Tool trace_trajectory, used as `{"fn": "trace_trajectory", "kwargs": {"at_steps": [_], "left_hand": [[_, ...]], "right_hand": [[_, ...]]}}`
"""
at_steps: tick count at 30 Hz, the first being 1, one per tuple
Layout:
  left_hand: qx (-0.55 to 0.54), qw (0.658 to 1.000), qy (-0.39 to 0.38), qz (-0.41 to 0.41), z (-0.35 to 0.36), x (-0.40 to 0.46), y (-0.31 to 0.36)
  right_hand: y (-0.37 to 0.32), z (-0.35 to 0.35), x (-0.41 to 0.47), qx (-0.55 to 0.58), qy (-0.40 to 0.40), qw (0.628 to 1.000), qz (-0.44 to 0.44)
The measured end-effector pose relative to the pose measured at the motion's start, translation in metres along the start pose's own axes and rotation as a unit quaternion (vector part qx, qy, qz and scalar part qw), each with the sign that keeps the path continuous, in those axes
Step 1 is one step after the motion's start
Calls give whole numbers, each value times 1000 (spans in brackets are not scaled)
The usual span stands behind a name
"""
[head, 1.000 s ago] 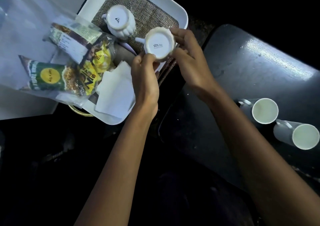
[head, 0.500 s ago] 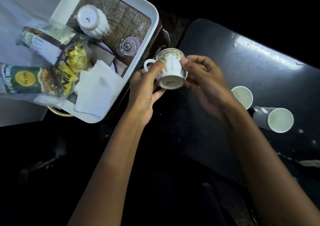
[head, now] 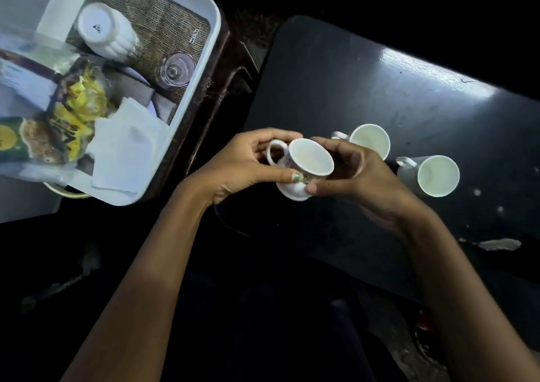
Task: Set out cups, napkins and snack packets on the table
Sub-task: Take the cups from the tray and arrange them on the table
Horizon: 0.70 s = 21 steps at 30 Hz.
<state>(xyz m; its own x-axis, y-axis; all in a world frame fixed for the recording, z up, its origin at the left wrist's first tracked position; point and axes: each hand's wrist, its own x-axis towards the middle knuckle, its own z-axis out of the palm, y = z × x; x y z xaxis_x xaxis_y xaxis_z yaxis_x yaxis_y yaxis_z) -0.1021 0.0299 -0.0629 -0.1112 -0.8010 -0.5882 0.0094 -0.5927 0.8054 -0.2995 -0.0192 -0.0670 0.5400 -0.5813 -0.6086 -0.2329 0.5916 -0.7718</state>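
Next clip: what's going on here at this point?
A person holds a small patterned teacup in both hands, left hand and right hand, mouth up, over the dark table. Two white cups already stand there. One upturned cup, napkins and snack packets remain in the white tray.
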Motion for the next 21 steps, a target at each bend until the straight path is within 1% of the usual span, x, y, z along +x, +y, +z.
{"fn": "trace_trajectory", "kwargs": {"at_steps": [2, 6, 10, 13, 17, 21], "left_hand": [[64, 998, -25, -2, 8, 3, -1], [130, 990, -47, 3, 35, 11, -13], [205, 978, -37, 24, 60, 21, -33], [223, 974, -26, 34, 76, 26, -49], [288, 957, -9, 40, 89, 31, -61], [310, 949, -7, 54, 94, 33, -64]], "right_hand": [[10, -6, -9, -52, 35, 998, 1], [35, -14, -26, -128, 97, 987, -1], [62, -16, -34, -174, 154, 972, -20], [80, -15, -35, -186, 192, 963, -27], [98, -20, -34, -206, 212, 954, -40], [105, -24, -31, -217, 211, 952, -52]]}}
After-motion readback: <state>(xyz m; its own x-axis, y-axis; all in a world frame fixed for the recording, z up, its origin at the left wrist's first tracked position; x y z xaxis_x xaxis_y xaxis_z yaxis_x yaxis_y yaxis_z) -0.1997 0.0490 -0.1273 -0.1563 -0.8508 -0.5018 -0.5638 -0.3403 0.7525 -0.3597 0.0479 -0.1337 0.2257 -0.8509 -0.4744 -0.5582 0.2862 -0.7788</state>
